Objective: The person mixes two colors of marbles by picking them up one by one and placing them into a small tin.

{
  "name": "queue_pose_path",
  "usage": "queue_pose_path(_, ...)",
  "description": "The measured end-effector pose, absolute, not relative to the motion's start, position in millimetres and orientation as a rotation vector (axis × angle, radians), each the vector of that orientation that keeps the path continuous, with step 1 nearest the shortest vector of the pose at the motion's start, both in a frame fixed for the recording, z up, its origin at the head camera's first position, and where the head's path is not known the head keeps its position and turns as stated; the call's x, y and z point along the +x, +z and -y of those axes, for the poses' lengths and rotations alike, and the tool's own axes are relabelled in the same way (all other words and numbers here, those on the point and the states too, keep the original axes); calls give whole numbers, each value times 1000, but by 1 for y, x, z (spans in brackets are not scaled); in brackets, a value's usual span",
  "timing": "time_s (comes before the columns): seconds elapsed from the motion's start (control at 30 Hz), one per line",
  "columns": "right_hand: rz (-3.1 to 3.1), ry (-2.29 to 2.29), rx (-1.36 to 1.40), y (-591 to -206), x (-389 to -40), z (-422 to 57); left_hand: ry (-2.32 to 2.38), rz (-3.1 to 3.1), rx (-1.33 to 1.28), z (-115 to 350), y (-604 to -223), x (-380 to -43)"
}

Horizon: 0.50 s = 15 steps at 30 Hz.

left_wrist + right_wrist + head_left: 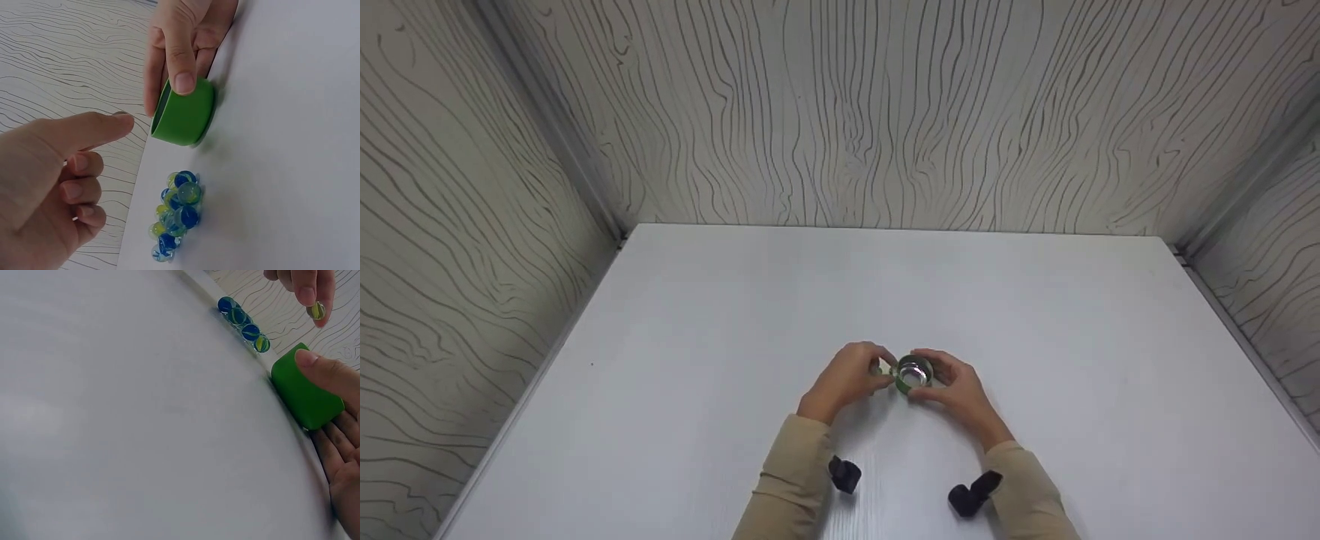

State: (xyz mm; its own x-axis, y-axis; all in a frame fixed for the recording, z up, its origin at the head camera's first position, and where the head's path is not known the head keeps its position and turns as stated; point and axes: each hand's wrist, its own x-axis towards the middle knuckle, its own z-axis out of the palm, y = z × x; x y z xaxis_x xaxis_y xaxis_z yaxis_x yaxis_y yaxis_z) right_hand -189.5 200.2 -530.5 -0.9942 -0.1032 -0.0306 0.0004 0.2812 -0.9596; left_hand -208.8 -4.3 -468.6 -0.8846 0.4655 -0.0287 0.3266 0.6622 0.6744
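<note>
A small round green cup with a shiny metal inside stands on the white table. My right hand grips it from the right, thumb on the near side and fingers round the far side. Left of the cup's rim, my left hand pinches a clear marble with a yellow swirl between thumb and fingertip, just over the cup in the right wrist view. A cluster of blue, yellow and clear glass marbles lies beside the cup; the left hand mostly hides it in the head view.
The white table meets a back wall with a wood-grain pattern, and similar panels rise at the sides. A black wrist mount sits on the left sleeve, another mount on the right.
</note>
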Motion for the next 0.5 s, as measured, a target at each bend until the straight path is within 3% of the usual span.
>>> queue_pose_path(0.5, -2458, -1826, -101, -531, -190, -199, 951, -2729, 675, -6, -472, -210)
